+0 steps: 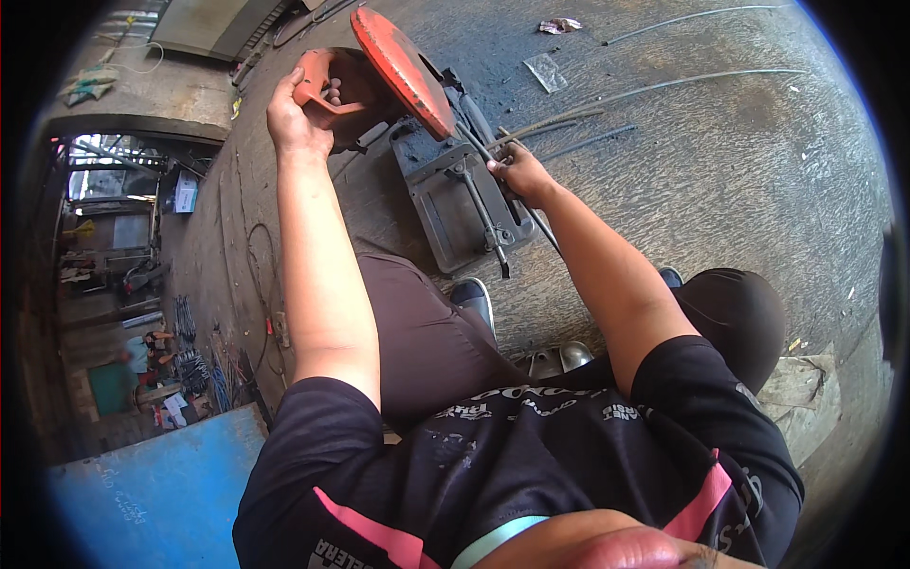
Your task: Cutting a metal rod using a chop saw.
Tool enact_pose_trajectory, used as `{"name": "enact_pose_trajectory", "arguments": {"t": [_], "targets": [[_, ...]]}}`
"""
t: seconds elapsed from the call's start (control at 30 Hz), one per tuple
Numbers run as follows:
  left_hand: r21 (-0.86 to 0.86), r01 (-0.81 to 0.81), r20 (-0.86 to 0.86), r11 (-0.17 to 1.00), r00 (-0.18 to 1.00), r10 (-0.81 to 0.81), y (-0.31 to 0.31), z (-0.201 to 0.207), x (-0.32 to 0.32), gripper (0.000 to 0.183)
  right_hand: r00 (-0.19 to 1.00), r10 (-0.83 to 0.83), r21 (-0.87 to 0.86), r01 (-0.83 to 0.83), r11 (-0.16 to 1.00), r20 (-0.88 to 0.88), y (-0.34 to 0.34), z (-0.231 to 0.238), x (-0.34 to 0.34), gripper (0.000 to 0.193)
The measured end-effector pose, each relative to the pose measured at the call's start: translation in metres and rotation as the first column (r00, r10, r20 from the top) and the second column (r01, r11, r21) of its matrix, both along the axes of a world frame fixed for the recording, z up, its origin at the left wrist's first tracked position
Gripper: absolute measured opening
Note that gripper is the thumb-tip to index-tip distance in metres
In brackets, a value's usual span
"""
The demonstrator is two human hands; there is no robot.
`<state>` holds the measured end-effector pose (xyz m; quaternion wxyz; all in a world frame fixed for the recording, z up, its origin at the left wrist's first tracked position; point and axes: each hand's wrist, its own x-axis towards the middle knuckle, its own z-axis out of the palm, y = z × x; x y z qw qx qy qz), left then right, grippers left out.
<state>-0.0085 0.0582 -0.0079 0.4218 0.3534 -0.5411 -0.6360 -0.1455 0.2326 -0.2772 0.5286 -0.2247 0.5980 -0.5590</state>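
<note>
In front of me on the floor is a chop saw with a worn orange blade guard (406, 74) and a grey metal base (441, 223). My left hand (294, 119) is closed round the saw's orange handle (320, 85), on the left of the guard. On the base's right side, my right hand (521, 174) grips a thin metal rod (547, 230). That rod runs from under the guard, past my fingers, toward my right knee. A screw clamp (485, 216) lies along the base beside the rod. The guard hides the blade and the cutting spot.
More metal rods (654, 98) stretch over the rough concrete floor beyond my right hand. A clear plastic scrap (545, 73) lies at the far side. My shoe (473, 302) is close to the base. A blue panel (152, 493) stands at lower left; cluttered tools fill the left.
</note>
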Motion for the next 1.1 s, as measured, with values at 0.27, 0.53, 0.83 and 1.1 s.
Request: {"name": "enact_pose_trajectory", "arguments": {"t": [0.27, 0.53, 0.83, 1.1], "targets": [[0.003, -0.040, -0.001, 0.999, 0.999, 0.040, 0.004, 0.001, -0.004, 0.040, 0.998, 0.013, 0.013, -0.013, 1.000, -0.057, -0.004, 0.005, -0.002, 0.017], [-0.015, -0.071, -0.016, 0.997, 0.997, 0.071, 0.004, 0.000, -0.004, 0.037, 0.999, 0.040, -0.074, -0.039, 0.996, 0.023, -0.003, 0.013, -0.001, 0.013], [-0.029, -0.066, -0.001, 0.997, 0.998, 0.066, 0.003, 0.001, -0.006, 0.046, 0.925, 0.175, -0.127, -0.139, 0.982, 0.336, -0.002, -0.001, 0.000, 0.016], [-0.050, -0.057, 0.026, 0.997, 0.998, 0.058, 0.002, 0.002, -0.001, 0.046, 0.937, 0.163, -0.065, -0.151, 0.986, 0.307, 0.001, 0.004, 0.002, 0.020]]}}
